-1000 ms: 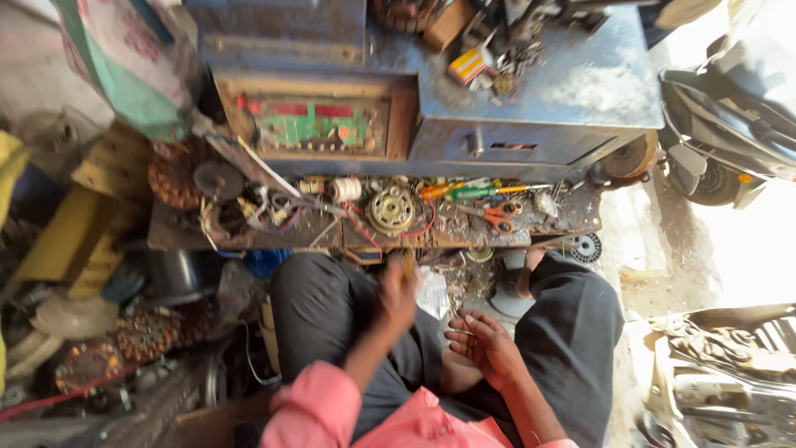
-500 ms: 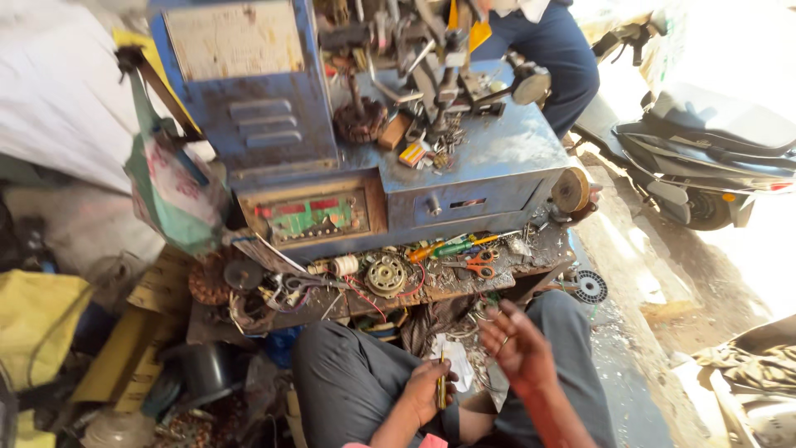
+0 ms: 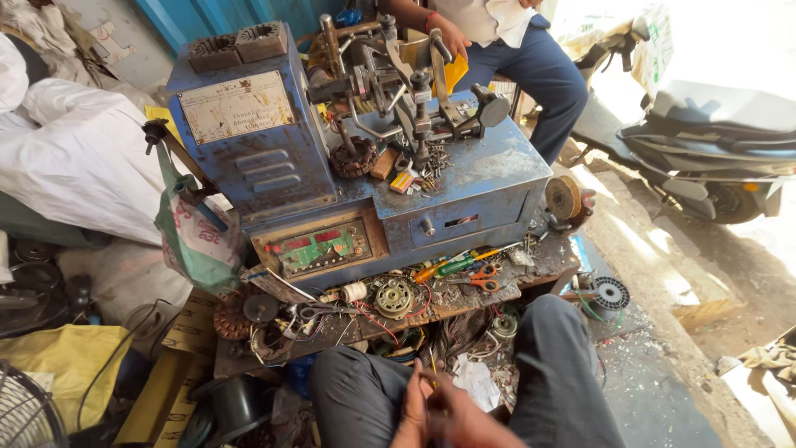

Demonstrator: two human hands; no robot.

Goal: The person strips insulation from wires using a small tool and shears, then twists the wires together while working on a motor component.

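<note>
Head view, steeply down over workbench (image 3: pixel 464 303)

We see our own two bare hands, the left hand (image 3: pixel 412 408) and the right hand (image 3: pixel 464 419), low in the view, blurred, with no gloves, rings or watch that we can make out. Our legs are clad in dark grey cloth trousers (image 3: pixel 555 373), creased over both knees and dusty-looking in the sunlight
</note>
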